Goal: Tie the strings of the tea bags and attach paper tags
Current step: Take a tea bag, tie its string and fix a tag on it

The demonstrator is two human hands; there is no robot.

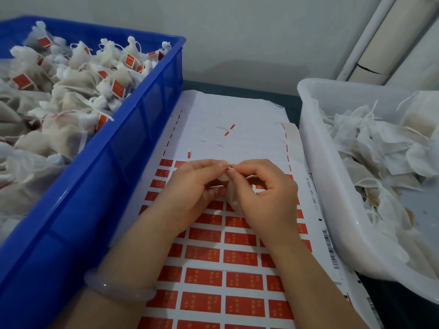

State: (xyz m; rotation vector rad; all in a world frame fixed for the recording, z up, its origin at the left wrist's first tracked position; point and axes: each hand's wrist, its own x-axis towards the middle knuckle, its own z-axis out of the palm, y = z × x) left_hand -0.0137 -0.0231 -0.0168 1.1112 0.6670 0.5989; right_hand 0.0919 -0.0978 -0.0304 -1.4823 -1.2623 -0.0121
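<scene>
At frame centre, the thumb and forefinger tips [222,164] of the left hand [197,186] and right hand [263,195] meet, pinching a thin string [229,167]. The left hand's other fingers curl round the tea bag [232,198]. The bag hangs between the palms, long axis running top to bottom in the frame, tied end uppermost. Beneath lies a sheet of red tags [240,262], with a blue crate [99,176] of tagged bags at left and a white tub [332,186] of untagged bags at right.
</scene>
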